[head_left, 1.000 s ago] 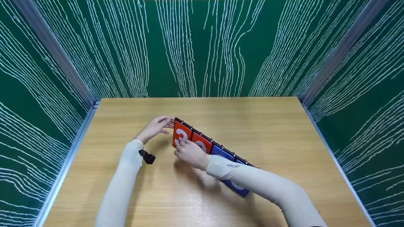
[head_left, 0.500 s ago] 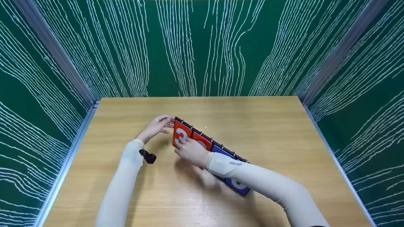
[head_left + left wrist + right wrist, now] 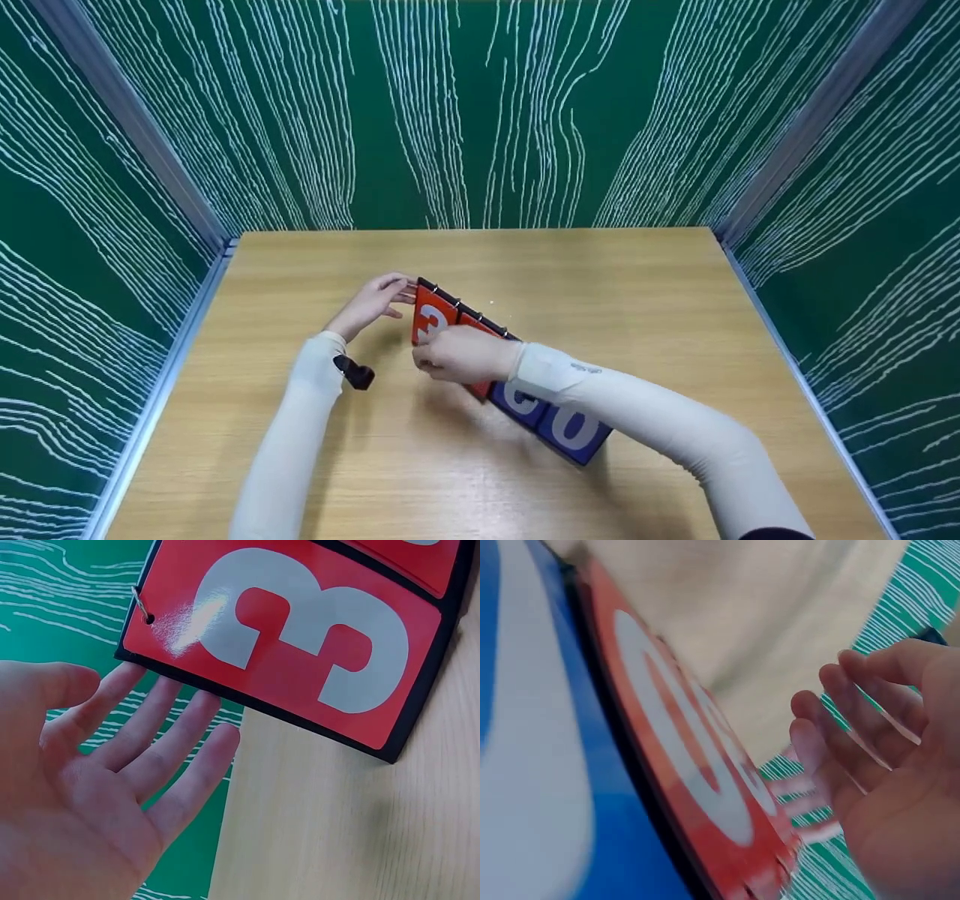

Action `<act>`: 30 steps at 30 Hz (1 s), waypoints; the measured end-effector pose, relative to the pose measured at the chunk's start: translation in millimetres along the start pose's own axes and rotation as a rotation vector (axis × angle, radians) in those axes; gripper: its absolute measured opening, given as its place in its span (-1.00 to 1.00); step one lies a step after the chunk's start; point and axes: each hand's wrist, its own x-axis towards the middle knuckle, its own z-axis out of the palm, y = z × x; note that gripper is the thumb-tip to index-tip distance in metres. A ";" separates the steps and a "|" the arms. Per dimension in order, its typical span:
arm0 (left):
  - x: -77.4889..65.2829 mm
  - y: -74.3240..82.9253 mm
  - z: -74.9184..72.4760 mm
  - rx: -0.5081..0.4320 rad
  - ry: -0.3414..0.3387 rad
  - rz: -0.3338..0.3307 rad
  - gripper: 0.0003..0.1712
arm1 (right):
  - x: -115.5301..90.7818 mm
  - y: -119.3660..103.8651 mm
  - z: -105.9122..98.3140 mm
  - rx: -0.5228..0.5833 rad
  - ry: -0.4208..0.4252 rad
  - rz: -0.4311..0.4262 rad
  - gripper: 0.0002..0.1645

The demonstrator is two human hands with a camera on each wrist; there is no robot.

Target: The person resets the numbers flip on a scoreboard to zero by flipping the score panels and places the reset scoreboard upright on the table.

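Note:
A flip scoreboard (image 3: 575,426) with ring-bound number cards stands at a slant on the table, red cards at the left end and blue ones at the right. My left hand (image 3: 373,302) reaches to its left end; in the left wrist view straight, spread fingertips lie at the black edge beside a red card (image 3: 300,682) reading 3. In front of the red cards is my right hand (image 3: 469,354), covering part of them. The right wrist view has that hand (image 3: 892,787) with loosely bent fingers and nothing between them, apart from the red card (image 3: 682,742) reading 0.
The wooden table (image 3: 645,292) extends around the scoreboard. Green walls (image 3: 525,150) with white wavy lines rise at the back and sides, joined by metal posts (image 3: 150,142). A black wrist-camera mount (image 3: 355,373) juts from the left sleeve.
My right forearm has shifted right and the hand has turned flatter, uncovering more of the blue cards and hiding the second red one. The left hand stays in place.

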 end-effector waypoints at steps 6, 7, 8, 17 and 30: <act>0.5 0.1 1.0 -0.013 0.010 0.005 -0.52 | 2.6 14.8 -30.7 0.183 0.055 0.057 -0.78; 0.7 -0.1 1.2 -0.013 0.013 0.002 -0.52 | 2.6 18.2 -35.1 0.213 0.063 0.067 -0.78; 0.8 -0.4 1.4 -0.011 0.014 0.000 -0.52 | 2.2 21.6 -39.9 0.248 0.069 0.078 -0.77; 1.8 -2.3 1.2 -0.006 0.014 0.007 -0.52 | -0.7 69.6 -68.0 0.481 0.130 0.294 -0.72; 0.9 0.1 2.5 0.011 0.028 -0.013 -0.51 | 0.8 129.6 -42.7 0.733 0.100 0.554 -0.69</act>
